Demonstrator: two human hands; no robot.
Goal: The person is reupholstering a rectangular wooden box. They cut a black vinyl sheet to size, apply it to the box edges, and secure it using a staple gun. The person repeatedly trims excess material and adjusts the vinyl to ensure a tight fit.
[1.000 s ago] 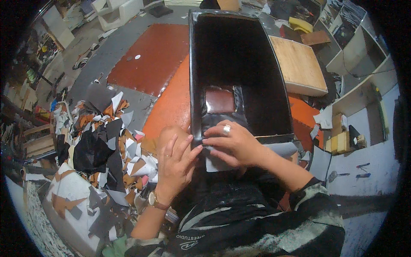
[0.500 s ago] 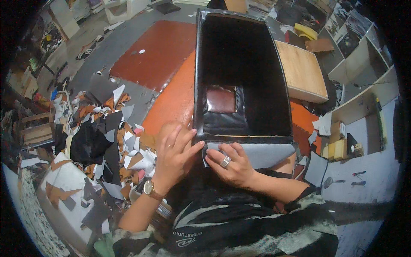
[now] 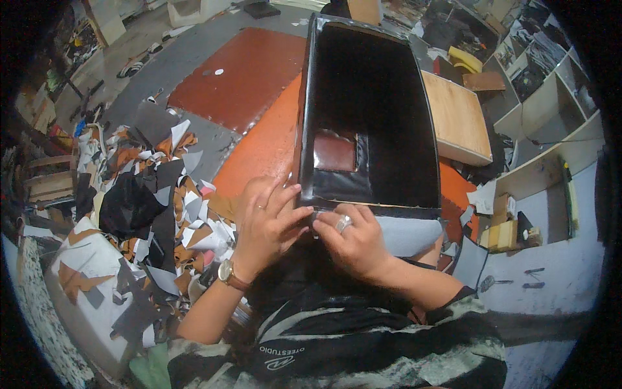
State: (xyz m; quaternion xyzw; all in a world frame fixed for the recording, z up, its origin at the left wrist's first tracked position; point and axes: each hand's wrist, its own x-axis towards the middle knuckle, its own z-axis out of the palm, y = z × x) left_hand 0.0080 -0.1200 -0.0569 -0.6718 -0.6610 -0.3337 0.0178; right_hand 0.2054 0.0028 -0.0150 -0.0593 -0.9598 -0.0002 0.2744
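A long panel (image 3: 376, 110) wrapped in glossy black leatherette stands in front of me, dark inside its raised rim, with a rectangular opening near its left side. At its near left corner, my left hand (image 3: 267, 217) has the index finger and thumb on the leatherette cover (image 3: 303, 170), its other fingers bent along the side. Close beside it, my right hand (image 3: 355, 241) is curled, thumb and fingertips pinching the cover's edge at that corner. A pale grey flap (image 3: 408, 235) of the cover's backing hangs along the near edge. My fingers hide the pinched spot.
Leather and fabric offcuts (image 3: 194, 214) pile up at the left, beside a white padded block (image 3: 91, 298). Beneath the panel lies an orange surface (image 3: 265, 142), with a reddish-brown sheet (image 3: 240, 78) beyond. A wooden box (image 3: 457, 117) and white shelving (image 3: 551, 107) stand at the right.
My right hand has shifted slightly up and right, with fingers drawn in at the corner. My left index and thumb have closed in there too. The view has shifted slightly.
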